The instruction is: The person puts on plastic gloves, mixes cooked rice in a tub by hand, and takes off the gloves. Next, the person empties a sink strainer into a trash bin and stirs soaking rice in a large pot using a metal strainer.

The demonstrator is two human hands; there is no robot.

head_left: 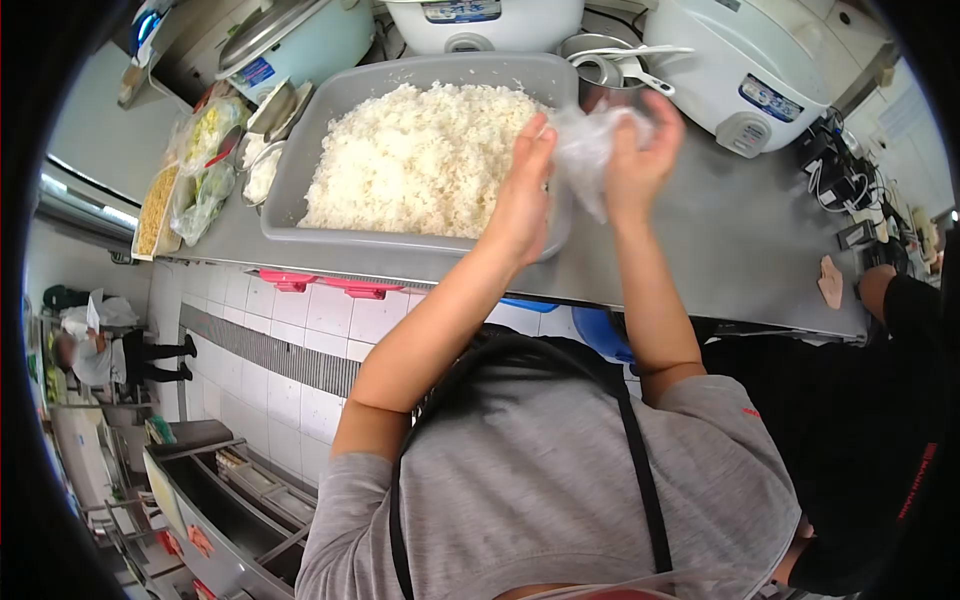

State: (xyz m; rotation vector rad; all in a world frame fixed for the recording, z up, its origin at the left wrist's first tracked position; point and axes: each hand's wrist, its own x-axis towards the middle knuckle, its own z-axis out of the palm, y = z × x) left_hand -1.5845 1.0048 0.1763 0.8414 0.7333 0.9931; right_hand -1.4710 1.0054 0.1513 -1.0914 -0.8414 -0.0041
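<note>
Between my two hands is a crumpled piece of thin clear plastic, like a bag; motion blurs it. My right hand has its thumb and fingers around the plastic's right side, smeared by movement. My left hand is raised at the plastic's left side, palm turned inward, fingers stretched out. It hovers over the right rim of a large grey tub. Heaped white cooked rice fills much of the tub. Neither hand touches the rice.
Rice cookers stand along the back. A metal pot with white-handled utensils sits behind my hands. Bowls and bagged vegetables lie left. Chargers and cables crowd the right. A person in black stands close at right; another is far left.
</note>
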